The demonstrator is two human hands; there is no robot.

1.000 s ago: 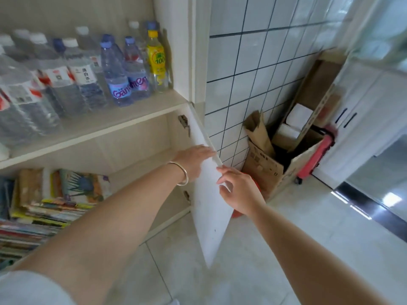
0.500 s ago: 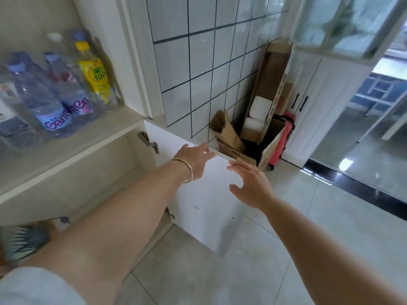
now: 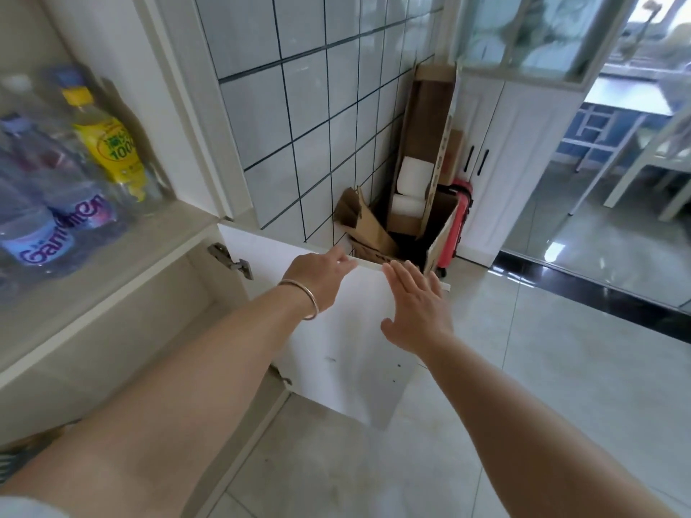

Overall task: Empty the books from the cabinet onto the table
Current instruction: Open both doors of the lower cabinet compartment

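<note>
The white cabinet door (image 3: pixel 347 353) stands swung wide open toward the tiled wall. My left hand (image 3: pixel 318 276), with a bracelet on the wrist, holds the door's top edge with its fingers laid over it. Just to the right, my right hand (image 3: pixel 417 308) presses flat against the door's inner face, fingers straight and pointing up. The lower cabinet compartment (image 3: pixel 142 330) shows only bare shelf from here. A striped sliver at the bottom left corner (image 3: pixel 9 465) may be a book; my left arm hides the rest.
Water bottles (image 3: pixel 45 218) and a yellow bottle (image 3: pixel 112 147) crowd the upper shelf. Behind the door stand open cardboard boxes (image 3: pixel 377 233) and a red suitcase (image 3: pixel 454 222) against a white cupboard (image 3: pixel 512 151). Tiled floor stretches to the right.
The door has swung further open toward the wall. My view turned right, so the book stacks left the frame. My right hand went from the door's edge to flat on its face.
</note>
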